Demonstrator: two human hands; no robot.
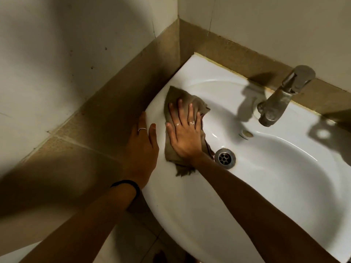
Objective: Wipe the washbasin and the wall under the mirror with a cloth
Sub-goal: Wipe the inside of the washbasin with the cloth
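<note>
While the right hand (185, 133) lies flat on the cloth (182, 111), this is how the wiping step looks and how to do it well:

Cloth: brown-grey, spread over the left rim of the washbasin (190, 215) and dipping into the bowl; frayed end trails toward the near edge.
R hand: palm down, fingers straight & spread, pressing the cloth, not gripping it.
L hand (142, 141): fingers straight, resting on the basin's outer left edge just beside the cloth, holding nothing; looks like a brace.
Step in hand: prob. wiping rim + inner slope on the left side; wall not yet touched, as far as I can judge.
Pressure: keep the palm flat w/ even weight so the whole cloth drags, not just the fingertips.
Path: work rim to bowl, ending toward the drain (225, 158), so dirt goes down, not back onto the rim.
Cloth care: it's bunched at the far corner; refold if it rolls under the hand.
Watch: tap (281, 99) base & the yellowed seam along the back edge need fingertip work thru the cloth.
Next: tiled wall (266, 21) behind the tap; mirror not in view, so can't tell how high to go.
</note>
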